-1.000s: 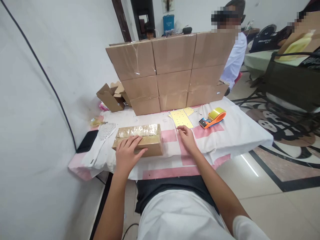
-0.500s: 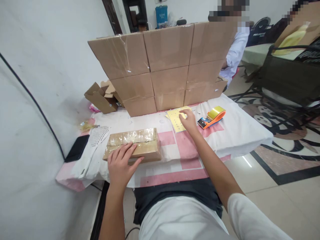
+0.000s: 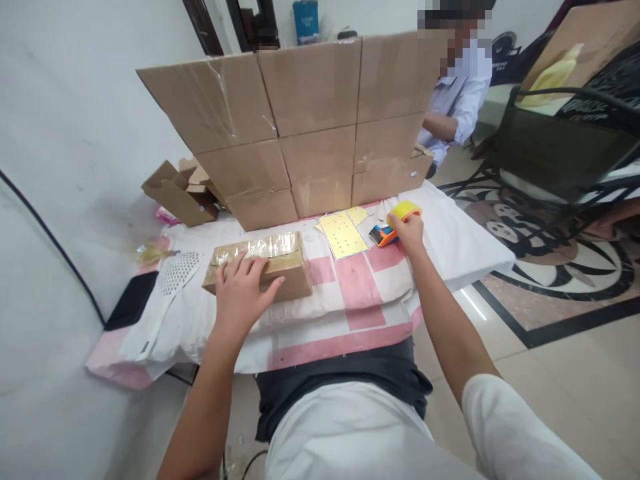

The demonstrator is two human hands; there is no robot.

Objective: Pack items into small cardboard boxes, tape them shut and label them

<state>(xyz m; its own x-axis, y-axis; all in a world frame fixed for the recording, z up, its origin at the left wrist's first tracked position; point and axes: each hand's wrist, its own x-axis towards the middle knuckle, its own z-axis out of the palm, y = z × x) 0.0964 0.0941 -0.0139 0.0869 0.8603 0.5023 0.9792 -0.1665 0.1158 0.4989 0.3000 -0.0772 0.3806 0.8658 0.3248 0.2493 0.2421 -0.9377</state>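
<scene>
My left hand [image 3: 243, 287] lies on a taped cardboard box [image 3: 287, 277] near the table's front edge, fingers spread over its top and thumb stretched along the near side. Shiny clear tape covers the top of this box. Further right, my right hand [image 3: 411, 231] is closed around an orange and blue tape dispenser [image 3: 384, 235] with a yellow roll, which still appears to be on the table; some of its fingers are hidden. Between the two hands a yellow dotted sheet [image 3: 343, 235] rests on the cloth, with another yellow piece partly under it.
A large cardboard panel [image 3: 320, 150] stands across the back of the table. Small open cartons [image 3: 180, 200] and a black tablet-like object [image 3: 133, 300] are on the left. A person in a light shirt [image 3: 467, 100] is behind the panel's right end; a dark chair [image 3: 565, 147] stands at right.
My right hand has moved from above the yellow sheet to the right and taken hold of the tape dispenser. The box under my left hand has shifted slightly away from me. The view has shifted too.
</scene>
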